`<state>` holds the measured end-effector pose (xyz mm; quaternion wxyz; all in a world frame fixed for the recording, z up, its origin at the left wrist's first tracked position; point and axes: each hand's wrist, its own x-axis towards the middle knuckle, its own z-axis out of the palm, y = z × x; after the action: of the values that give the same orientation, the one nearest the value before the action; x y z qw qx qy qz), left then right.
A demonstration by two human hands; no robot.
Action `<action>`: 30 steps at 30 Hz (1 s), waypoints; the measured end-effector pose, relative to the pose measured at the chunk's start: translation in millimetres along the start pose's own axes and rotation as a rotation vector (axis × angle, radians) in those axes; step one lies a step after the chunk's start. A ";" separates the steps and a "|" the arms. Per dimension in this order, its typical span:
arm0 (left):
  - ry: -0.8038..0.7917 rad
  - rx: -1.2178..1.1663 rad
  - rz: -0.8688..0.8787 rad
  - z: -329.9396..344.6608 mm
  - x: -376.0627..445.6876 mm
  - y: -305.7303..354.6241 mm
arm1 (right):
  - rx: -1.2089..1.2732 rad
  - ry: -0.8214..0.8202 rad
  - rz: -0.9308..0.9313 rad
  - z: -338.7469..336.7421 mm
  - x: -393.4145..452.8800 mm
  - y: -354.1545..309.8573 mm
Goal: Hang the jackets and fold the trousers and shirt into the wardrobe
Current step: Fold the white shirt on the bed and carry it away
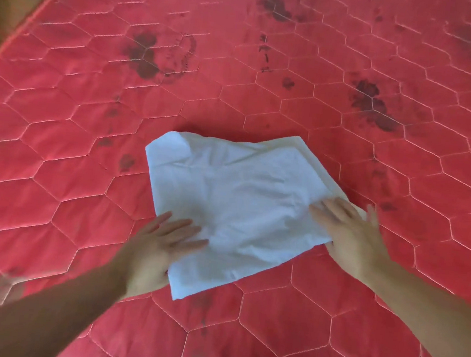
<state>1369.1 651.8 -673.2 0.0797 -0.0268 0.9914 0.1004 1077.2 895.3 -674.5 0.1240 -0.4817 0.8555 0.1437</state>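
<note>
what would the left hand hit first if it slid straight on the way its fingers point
Probably only more of the white shirt, which the left hand already rests on; its fingers point up-right across it, roughly toward the right hand.

View: head, single wide-angle camera, worn on the person's head. Faces forward and steeply down onto a red quilted mattress [269, 65], which fills nearly the whole frame. Range: close, at arm's reach; both forearms enter from the bottom corners, left hand [160, 246] and right hand [350, 234] lying below centre on a white folded shirt [232, 195]. Mattress edge shows at upper left. Edges slightly blurred. No second view.
</note>
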 end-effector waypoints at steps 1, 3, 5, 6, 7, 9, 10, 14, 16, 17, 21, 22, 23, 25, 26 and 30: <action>0.037 0.000 -0.004 3.8 0.4 6.8 | 0.007 0.018 -0.014 -1.9 0.9 -1.1; 0.118 -0.112 -0.052 11.4 0.3 15.3 | 0.078 0.078 -0.035 -5.7 0.9 -1.2; 0.212 -0.377 -0.193 10.9 -4.1 21.4 | 0.211 0.159 -0.050 -12.2 1.4 2.0; 0.252 -0.538 -0.318 8.9 -5.9 22.4 | 0.261 0.159 -0.055 -18.4 2.4 5.2; 0.286 -0.698 -0.452 6.5 -6.2 22.1 | 0.272 0.126 -0.070 -25.3 4.6 9.4; 0.311 -0.916 -0.639 2.1 -5.3 16.8 | 0.247 0.049 -0.118 -39.7 11.3 17.8; 0.295 -0.966 -0.689 -2.4 -4.7 12.9 | 0.247 0.005 -0.125 -48.6 14.6 20.2; 0.238 -0.940 -0.880 -17.3 -1.6 -4.3 | 0.372 -0.224 -0.054 -91.8 34.8 22.1; 0.287 -0.909 -0.929 -24.1 -0.7 -15.5 | 0.360 -0.353 -0.046 -114.3 47.5 20.0; 0.313 -0.898 -0.951 -28.4 0.7 -21.1 | 0.363 -0.419 -0.054 -124.7 53.9 18.8; 0.412 -0.922 -1.060 -39.4 11.5 -48.7 | 0.487 -0.469 -0.041 -149.7 82.4 13.2; 0.427 -0.941 -1.078 -41.7 14.6 -55.1 | 0.507 -0.435 -0.018 -151.4 90.5 11.6; 0.434 -0.942 -1.087 -42.5 17.8 -61.7 | 0.500 -0.399 -0.009 -151.9 98.0 9.0; 0.439 -0.936 -1.104 -42.4 25.3 -73.8 | 0.426 -0.321 -0.021 -148.2 113.2 1.5; 0.449 -0.932 -1.109 -41.6 29.5 -79.2 | 0.369 -0.279 -0.018 -145.2 120.2 -3.7; 0.494 -0.923 -1.131 -30.5 44.2 -101.0 | 0.045 0.073 -0.010 -126.9 137.0 -31.6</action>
<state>1327.8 545.1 -670.7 -0.1239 -0.5815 0.6737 0.4389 1025.8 725.3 -608.7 0.1042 -0.4882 0.8600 0.1064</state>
